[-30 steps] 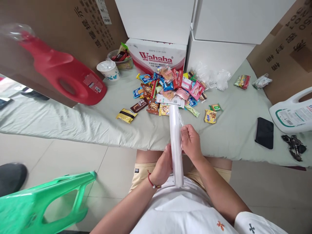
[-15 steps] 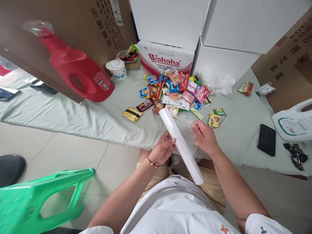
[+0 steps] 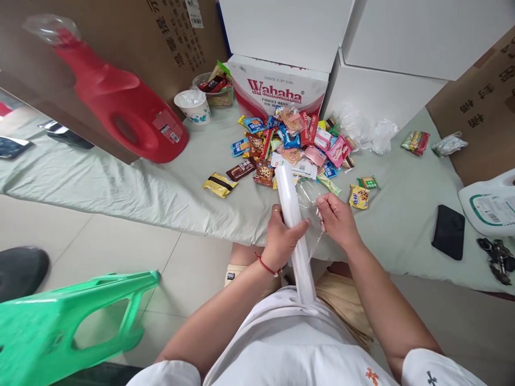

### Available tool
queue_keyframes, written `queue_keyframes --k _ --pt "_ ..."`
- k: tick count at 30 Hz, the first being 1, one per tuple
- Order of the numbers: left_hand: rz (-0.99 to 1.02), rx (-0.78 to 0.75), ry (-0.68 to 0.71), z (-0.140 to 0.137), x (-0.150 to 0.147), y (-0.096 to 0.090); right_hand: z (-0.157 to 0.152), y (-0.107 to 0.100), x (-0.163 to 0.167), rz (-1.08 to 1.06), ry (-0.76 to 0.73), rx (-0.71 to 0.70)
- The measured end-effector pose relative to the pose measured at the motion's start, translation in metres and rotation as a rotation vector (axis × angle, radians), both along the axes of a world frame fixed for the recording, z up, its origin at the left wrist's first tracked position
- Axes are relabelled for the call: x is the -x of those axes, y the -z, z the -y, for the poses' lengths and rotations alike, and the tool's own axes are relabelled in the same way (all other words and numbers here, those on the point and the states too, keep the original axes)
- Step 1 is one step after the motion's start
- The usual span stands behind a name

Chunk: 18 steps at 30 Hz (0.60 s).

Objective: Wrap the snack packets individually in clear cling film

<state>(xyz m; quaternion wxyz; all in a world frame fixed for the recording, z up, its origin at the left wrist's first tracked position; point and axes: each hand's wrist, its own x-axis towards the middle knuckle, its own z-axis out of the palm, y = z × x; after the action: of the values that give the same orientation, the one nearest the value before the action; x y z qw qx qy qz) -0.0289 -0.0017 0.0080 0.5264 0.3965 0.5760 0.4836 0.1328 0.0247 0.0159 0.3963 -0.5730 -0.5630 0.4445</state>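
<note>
My left hand (image 3: 284, 238) is wrapped round the middle of a long white roll of clear plastic film (image 3: 290, 206), its thumb lying across the front. The roll's lower end rests near my shirt and its upper end points at the snack pile. To the right of it, my right hand (image 3: 336, 217) pinches the loose edge of the film, and a thin clear sheet stretches between hand and roll. Just beyond both hands lies a heap of small wrapped snacks (image 3: 292, 139) on the green cloth of the table (image 3: 177, 198).
Behind the snacks stand a Wahaba carton (image 3: 277, 88) and white boxes (image 3: 277, 32). On the left are a red jug (image 3: 120, 112), a paper cup (image 3: 193, 110) and a green stool (image 3: 36, 321). A phone (image 3: 448, 231), keys (image 3: 495, 258) and a white jug (image 3: 491, 203) lie right.
The roll has turned more upright, its lower end swinging left toward my shirt. My left hand has shifted its grip, thumb now across the roll. My right hand still pinches the film.
</note>
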Motion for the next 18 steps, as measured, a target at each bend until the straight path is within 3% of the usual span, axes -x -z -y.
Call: queue_keyframes --k 3,6,9,12,18 --pt "-0.218 -0.027 -0.089 -0.005 0.003 -0.002 0.012 0.016 0.01 -0.231 0.098 0.088" --pt "-0.328 -0.025 -0.161 -0.011 0.006 -0.001 0.039 0.03 0.019 -0.295 0.195 0.178" --pt "-0.399 -0.04 -0.21 -0.017 0.006 0.0 0.067 0.041 0.03 -0.262 0.119 0.261" --pt "-0.433 -0.05 -0.226 -0.02 0.003 0.001 0.081 0.046 0.04 -0.284 0.066 0.239" --pt "-0.372 -0.027 -0.193 -0.022 0.009 0.004 0.069 0.039 0.025 -0.341 0.022 0.298"
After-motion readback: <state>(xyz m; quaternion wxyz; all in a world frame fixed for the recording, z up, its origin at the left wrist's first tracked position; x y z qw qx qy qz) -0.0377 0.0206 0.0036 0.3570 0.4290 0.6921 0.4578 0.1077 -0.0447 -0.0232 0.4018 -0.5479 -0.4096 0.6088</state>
